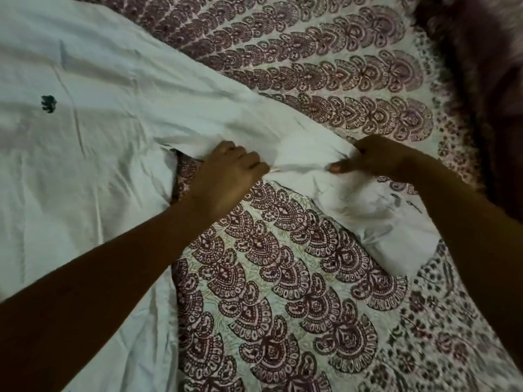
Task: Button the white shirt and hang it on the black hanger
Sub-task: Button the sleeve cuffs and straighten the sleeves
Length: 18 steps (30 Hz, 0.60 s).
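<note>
bedspread (283,292) | maroon paisley print on cream | dark blanket (486,66) top right

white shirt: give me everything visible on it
The white shirt is thin, creased cloth lying flat across the left of the patterned bedspread. A small dark emblem marks the body. One sleeve runs right, its end crumpled. The left hand and right hand each grip that sleeve. No buttons show.

white shirt (99,66): one
hands: two, the left hand (226,168) and the right hand (376,157)
dark emblem (48,103) on the shirt: one
patterned bedspread (283,278): one
dark fuzzy blanket (486,66): one, at the far right
</note>
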Available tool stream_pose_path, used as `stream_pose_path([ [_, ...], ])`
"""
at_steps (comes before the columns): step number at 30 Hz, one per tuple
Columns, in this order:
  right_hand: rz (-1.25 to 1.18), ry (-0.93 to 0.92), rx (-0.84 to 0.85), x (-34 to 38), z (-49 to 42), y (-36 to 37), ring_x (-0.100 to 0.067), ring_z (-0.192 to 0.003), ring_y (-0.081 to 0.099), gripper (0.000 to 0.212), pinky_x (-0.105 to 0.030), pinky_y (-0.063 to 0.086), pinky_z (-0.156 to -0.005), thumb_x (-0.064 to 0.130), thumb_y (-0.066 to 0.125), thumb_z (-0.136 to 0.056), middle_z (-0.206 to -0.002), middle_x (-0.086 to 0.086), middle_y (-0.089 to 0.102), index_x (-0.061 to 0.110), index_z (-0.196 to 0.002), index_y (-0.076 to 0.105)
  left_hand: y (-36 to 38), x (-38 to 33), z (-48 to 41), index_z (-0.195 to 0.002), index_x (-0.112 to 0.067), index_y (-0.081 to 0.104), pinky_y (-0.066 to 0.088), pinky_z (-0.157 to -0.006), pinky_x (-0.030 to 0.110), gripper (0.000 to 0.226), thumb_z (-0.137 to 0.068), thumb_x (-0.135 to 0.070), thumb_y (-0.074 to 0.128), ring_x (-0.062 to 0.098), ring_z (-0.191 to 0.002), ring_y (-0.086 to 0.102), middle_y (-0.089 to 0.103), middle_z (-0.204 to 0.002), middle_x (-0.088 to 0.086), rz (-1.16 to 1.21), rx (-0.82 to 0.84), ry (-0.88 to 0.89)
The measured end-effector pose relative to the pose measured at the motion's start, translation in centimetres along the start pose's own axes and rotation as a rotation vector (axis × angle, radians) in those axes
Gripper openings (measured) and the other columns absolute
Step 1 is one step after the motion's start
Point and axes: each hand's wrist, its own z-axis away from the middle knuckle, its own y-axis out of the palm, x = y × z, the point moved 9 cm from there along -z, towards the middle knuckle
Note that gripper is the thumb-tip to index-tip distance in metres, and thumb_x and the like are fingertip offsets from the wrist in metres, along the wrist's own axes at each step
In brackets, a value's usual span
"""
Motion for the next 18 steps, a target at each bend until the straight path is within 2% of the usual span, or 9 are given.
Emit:
stream_pose_path([
  [2,-0.067,-0.021,0.008,-1.1,0.9,-0.1,-0.013,-0.062,0.055,0.017,-0.015,0.043,-0.051,0.029,0.077,-0.07,-0.067,0.001,0.065,0.015,-0.073,0.067,-0.2,0.1,-1.0,-0.088,-0.008,0.067,0.048,-0.056,0.033,0.024,-0.065,0.0,0.067,0.031,-0.06,0.061,0.065,-0.077,0.012,0.08,0.028,-0.056],
  [4,-0.043,-0.029,0.056,-2.0,1.7,-0.4,-0.018,-0.072,0.058,0.014,-0.025,0.046,-0.063,0.021,0.077,-0.07,-0.079,-0.008,0.069,0.014,-0.08,0.07,-0.6,0.6,-0.9,-0.091,-0.006,0.064,0.047,-0.052,0.035,0.024,-0.069,0.003,0.064,0.033,-0.059,0.06,0.064,-0.082,0.015,0.168,0.006,-0.103],
  [6,-0.011,-0.032,0.005,-2.7,2.7,-1.6,-0.019,-0.076,0.058,0.021,-0.03,0.046,-0.067,0.025,0.078,-0.067,-0.086,-0.009,0.069,0.014,-0.085,0.071,-1.2,0.6,0.0,-0.093,-0.005,0.062,0.046,-0.054,0.036,0.017,-0.078,-0.001,0.055,0.033,-0.062,0.059,0.064,-0.086,0.016,0.227,-0.033,-0.116],
  [10,-0.203,-0.084,-0.256,-2.3,3.8,-3.9,-0.023,-0.072,0.051,0.069,-0.028,0.041,-0.06,0.045,0.077,-0.046,-0.081,-0.014,0.06,-0.003,-0.093,0.065,-2.1,0.6,2.4,-0.094,-0.006,0.062,0.041,-0.065,0.036,0.015,-0.085,-0.004,0.05,0.032,-0.072,0.061,0.063,-0.09,0.014,0.253,-0.122,-0.171],
  [12,-0.236,-0.065,-0.194,-2.3,4.2,-3.1,-0.023,-0.079,0.055,0.074,-0.032,0.047,-0.066,0.05,0.076,-0.045,-0.091,-0.01,0.063,0.002,-0.101,0.065,-2.1,1.4,3.2,-0.096,-0.007,0.06,0.041,-0.071,0.036,0.014,-0.088,-0.005,0.05,0.033,-0.08,0.06,0.062,-0.095,0.014,0.308,-0.151,-0.326],
  [13,-0.184,-0.029,-0.085,-2.7,4.5,-1.9,-0.022,-0.092,0.058,0.075,-0.037,0.049,-0.079,0.05,0.076,-0.049,-0.103,-0.006,0.063,0.009,-0.111,0.063,-2.2,2.0,3.9,-0.097,-0.006,0.06,0.04,-0.075,0.035,0.013,-0.089,-0.006,0.05,0.032,-0.085,0.058,0.061,-0.097,0.016,0.343,-0.18,-0.437],
  [15,0.081,0.072,0.122,-4.7,5.2,0.0,-0.022,-0.112,0.053,0.075,-0.041,0.039,-0.102,0.04,0.077,-0.06,-0.121,-0.002,0.059,0.019,-0.128,0.054,-2.5,3.1,5.5,-0.097,-0.004,0.059,0.037,-0.082,0.027,0.012,-0.089,-0.01,0.051,0.032,-0.094,0.053,0.057,-0.101,0.02,0.384,-0.279,-0.642],
  [16,0.23,0.12,0.143,-6.2,5.7,0.3,-0.022,-0.113,0.053,0.069,-0.038,0.036,-0.104,0.034,0.077,-0.067,-0.124,-0.003,0.059,0.018,-0.13,0.053,-2.6,3.1,6.3,-0.096,-0.002,0.058,0.035,-0.084,0.023,0.013,-0.088,-0.011,0.053,0.032,-0.097,0.051,0.055,-0.102,0.022,0.407,-0.317,-0.718],
  [18,0.399,0.152,0.089,-8.2,6.5,0.5,-0.021,-0.1,0.055,0.053,-0.03,0.038,-0.094,0.029,0.074,-0.075,-0.119,-0.011,0.063,0.009,-0.122,0.059,-2.1,2.2,7.6,-0.098,-0.001,0.055,0.039,-0.084,0.021,0.017,-0.087,-0.013,0.056,0.028,-0.094,0.051,0.052,-0.102,0.024,0.5,-0.366,-0.834],
])
